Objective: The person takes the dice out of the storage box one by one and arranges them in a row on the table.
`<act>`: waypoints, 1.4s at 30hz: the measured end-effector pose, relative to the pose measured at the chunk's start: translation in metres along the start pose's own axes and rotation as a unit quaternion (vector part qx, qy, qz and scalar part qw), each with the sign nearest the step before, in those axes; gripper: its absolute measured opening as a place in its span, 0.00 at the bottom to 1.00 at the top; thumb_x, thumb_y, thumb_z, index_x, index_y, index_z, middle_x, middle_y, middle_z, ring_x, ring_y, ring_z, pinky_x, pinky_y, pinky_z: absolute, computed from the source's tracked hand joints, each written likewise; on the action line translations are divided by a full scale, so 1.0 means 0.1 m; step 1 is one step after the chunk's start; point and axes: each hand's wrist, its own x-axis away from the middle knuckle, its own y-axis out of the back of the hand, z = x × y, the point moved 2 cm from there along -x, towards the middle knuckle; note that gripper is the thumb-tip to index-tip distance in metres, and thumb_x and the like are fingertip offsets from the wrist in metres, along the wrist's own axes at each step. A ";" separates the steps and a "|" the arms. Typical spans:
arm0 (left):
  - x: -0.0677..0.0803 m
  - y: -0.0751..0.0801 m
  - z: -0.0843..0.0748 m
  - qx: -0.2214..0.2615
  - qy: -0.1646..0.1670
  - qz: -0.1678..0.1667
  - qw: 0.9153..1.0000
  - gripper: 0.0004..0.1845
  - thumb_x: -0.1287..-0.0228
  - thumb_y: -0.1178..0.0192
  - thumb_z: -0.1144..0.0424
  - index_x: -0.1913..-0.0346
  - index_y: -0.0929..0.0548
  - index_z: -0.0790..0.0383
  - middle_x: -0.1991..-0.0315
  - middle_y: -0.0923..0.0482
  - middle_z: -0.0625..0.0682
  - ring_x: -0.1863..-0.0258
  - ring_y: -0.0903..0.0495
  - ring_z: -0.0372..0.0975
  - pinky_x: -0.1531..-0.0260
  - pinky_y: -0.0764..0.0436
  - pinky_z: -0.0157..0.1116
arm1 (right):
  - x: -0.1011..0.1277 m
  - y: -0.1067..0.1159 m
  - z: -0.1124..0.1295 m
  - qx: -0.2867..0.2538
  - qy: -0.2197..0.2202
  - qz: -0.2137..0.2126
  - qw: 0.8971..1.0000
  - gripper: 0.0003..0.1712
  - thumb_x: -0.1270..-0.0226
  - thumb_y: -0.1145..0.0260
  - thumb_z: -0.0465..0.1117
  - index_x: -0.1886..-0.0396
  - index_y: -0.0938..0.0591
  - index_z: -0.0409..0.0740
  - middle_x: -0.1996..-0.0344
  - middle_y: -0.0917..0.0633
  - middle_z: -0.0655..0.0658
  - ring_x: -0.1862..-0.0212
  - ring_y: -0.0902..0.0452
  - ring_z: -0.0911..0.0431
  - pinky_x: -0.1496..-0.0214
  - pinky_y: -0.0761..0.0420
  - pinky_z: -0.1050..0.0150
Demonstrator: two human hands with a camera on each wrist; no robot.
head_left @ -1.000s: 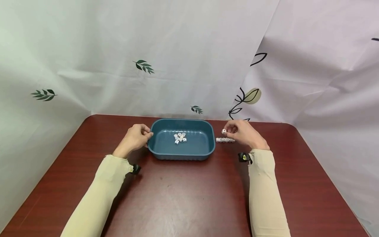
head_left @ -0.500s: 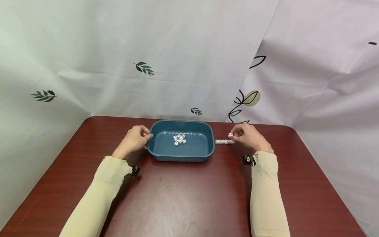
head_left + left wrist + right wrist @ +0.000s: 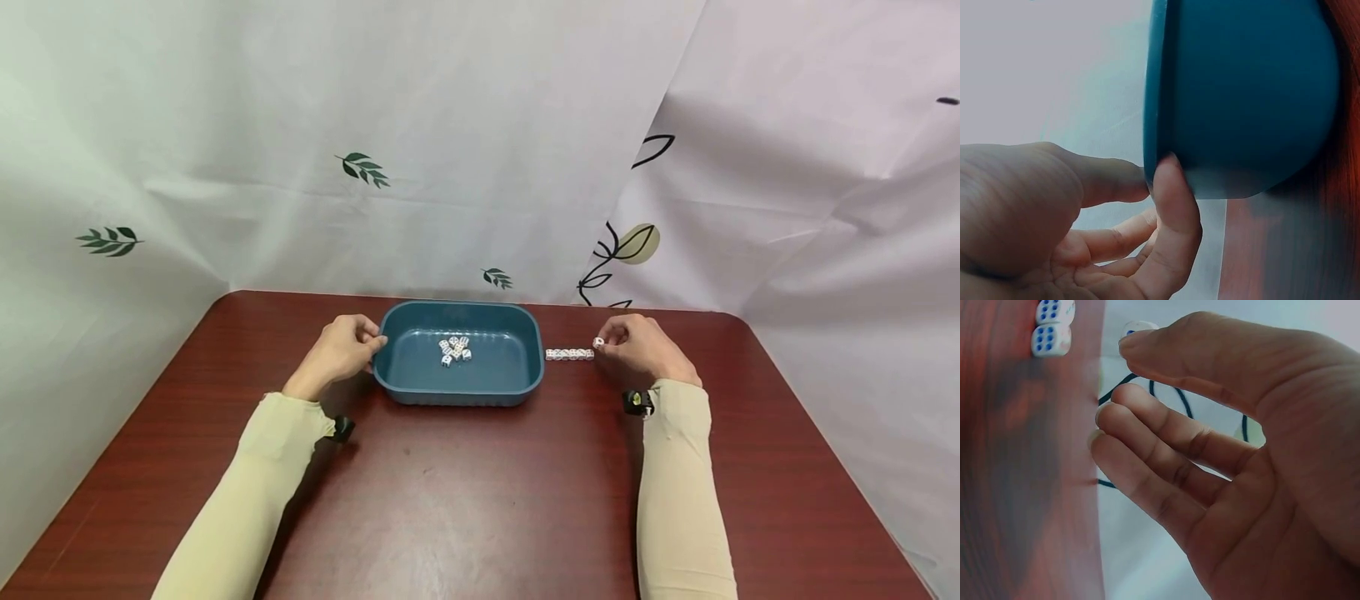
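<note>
Right hand (image 3: 641, 350) pinches a small, seemingly cubic die (image 3: 598, 342).

A makeshift recording booth, this, not a lived-in room; pale leaf-printed sheets (image 3: 420, 150) hang creased on every side as backdrop; one reddish wooden table (image 3: 465, 500) fills the floor of it; small black cameras (image 3: 636, 403) sit strapped at both wrists.
</note>
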 end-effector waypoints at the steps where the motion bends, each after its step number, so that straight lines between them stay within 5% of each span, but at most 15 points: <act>1: 0.00 0.00 0.00 0.000 0.001 0.001 1.000 0.15 0.24 0.43 0.62 0.46 0.23 0.74 0.58 0.20 0.63 0.72 0.14 0.45 0.66 0.14 0.39 | 0.00 -0.01 -0.01 0.000 -0.003 0.002 1.000 0.07 0.39 0.35 0.32 0.64 0.12 0.45 0.71 0.15 0.47 0.65 0.22 0.55 0.59 0.25 0.62; 18: -0.01 0.01 -0.01 -0.003 0.010 -0.004 1.000 0.14 0.24 0.41 0.62 0.49 0.23 0.72 0.60 0.20 0.61 0.69 0.13 0.50 0.64 0.14 0.38 | -0.06 -0.12 -0.21 -0.002 -0.053 0.026 0.998 0.05 0.35 0.33 0.34 0.62 0.13 0.43 0.67 0.13 0.43 0.62 0.21 0.51 0.59 0.24 0.61; 42: 0.01 0.01 0.00 0.003 0.009 -0.006 1.000 0.13 0.25 0.40 0.61 0.52 0.23 0.71 0.62 0.20 0.60 0.70 0.13 0.50 0.64 0.13 0.39 | -0.10 -0.24 -0.20 -0.004 -0.051 0.038 0.998 0.07 0.39 0.33 0.31 0.62 0.14 0.43 0.68 0.12 0.44 0.64 0.21 0.53 0.60 0.25 0.61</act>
